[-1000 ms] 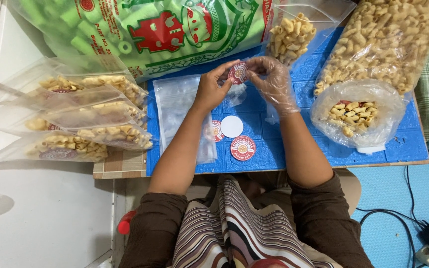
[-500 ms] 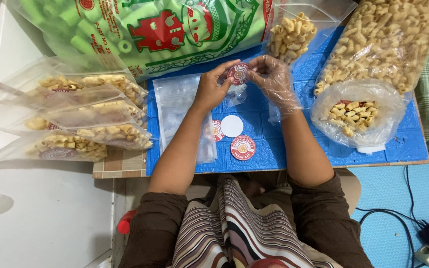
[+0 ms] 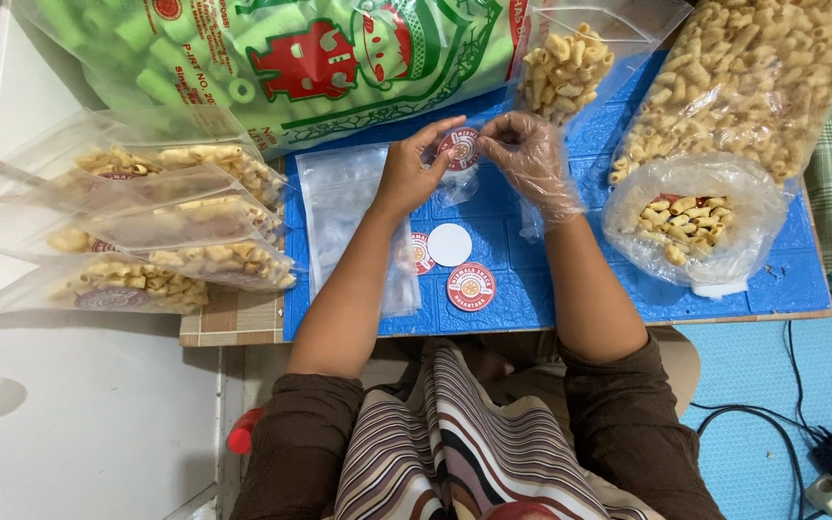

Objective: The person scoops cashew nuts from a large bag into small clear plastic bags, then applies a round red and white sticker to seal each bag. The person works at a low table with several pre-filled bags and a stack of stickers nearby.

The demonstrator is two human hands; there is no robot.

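Right now both hands meet above the blue mat (image 3: 532,289) on the counter, pinched together on one round red sticker (image 3: 459,147). The left hand (image 3: 408,175) is bare and grips the sticker's left edge with thumb and forefinger; the right hand (image 3: 532,159) wears a loose clear glove and works at the right edge. A small clear scrap (image 3: 456,185) hangs just below the sticker, though whether it is backing or a bag I cannot tell.

The likeliest trouble is the glove: its slack film sits right at the sticker's edge, and an exposed adhesive side could catch it and crease or fold the sticker onto itself. Held only by its rim, the sticker could also slip and drop onto the spare stickers (image 3: 471,287) and the white disc (image 3: 449,244) lying below, between the forearms.

The left forearm lies over the stack of empty bags (image 3: 339,207), so a sideways shift of that arm could drag them off the mat. The open bag of snacks (image 3: 690,226) sits near the right elbow, close to the counter's front edge, and a careless swing could tip it.
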